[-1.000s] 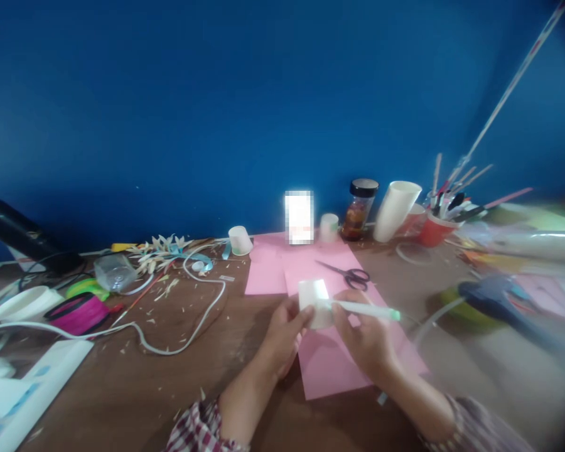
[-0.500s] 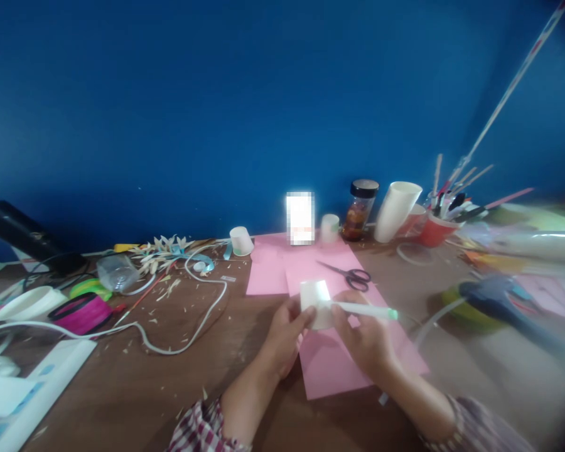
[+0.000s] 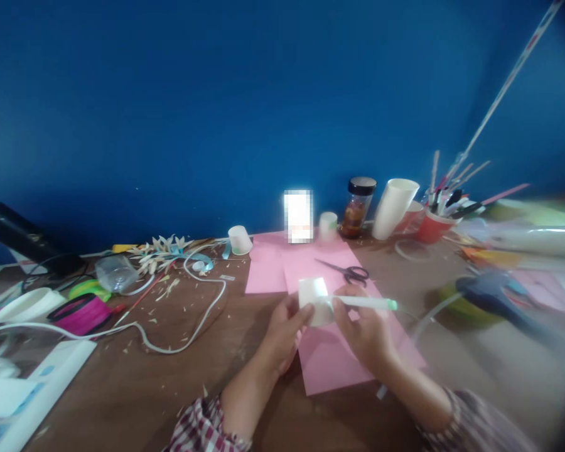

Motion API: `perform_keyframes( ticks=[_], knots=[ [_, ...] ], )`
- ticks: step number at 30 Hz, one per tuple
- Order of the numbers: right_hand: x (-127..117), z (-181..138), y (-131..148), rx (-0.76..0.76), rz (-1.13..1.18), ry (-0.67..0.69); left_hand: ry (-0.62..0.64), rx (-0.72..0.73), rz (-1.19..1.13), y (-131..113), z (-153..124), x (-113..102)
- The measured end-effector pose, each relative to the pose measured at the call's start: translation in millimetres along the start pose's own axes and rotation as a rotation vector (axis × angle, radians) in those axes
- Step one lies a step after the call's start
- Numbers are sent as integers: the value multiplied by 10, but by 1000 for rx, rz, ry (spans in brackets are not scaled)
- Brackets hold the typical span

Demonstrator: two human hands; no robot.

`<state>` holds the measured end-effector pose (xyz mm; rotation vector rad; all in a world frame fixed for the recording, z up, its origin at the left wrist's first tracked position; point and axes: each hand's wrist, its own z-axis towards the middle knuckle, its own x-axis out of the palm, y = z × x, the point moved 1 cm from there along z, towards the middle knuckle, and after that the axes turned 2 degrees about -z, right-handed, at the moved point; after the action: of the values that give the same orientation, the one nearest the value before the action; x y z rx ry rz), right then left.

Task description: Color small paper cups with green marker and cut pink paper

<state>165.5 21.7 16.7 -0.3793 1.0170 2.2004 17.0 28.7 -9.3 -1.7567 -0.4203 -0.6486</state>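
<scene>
In my left hand (image 3: pixel 282 333) I hold a small white paper cup (image 3: pixel 309 294), thumb across its near side. My right hand (image 3: pixel 366 333) is closed around a white marker pen (image 3: pixel 370 303) with a pale green end pointing right. The pen's other end points at the cup's right side; whether its tip touches is too blurred to tell. Both hands are over sheets of pink paper (image 3: pixel 334 367) on the brown table. Black-handled scissors (image 3: pixel 348 272) lie on the paper just beyond my right hand.
Behind stand two small paper cups, a bright blurred-out rectangle (image 3: pixel 298 216), a jar (image 3: pixel 356 210), a tall white cup (image 3: pixel 393 210) and a red cup (image 3: pixel 435 229) of tools. A glue gun (image 3: pixel 492 292) lies right. Left are a white cable (image 3: pixel 207 317), pink tape (image 3: pixel 82 314) and a power strip (image 3: pixel 59 380).
The view has shifted very slightly. My hands, the cup and the pen keep nearly the same positions relative to each other.
</scene>
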Motion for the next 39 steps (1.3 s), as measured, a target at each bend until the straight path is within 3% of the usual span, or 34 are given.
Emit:
perform_keyframes(
  ticks=[39],
  knots=[
    [-48, 26, 51, 33, 14, -49, -20, -14, -27, -13, -22, 34]
  ],
)
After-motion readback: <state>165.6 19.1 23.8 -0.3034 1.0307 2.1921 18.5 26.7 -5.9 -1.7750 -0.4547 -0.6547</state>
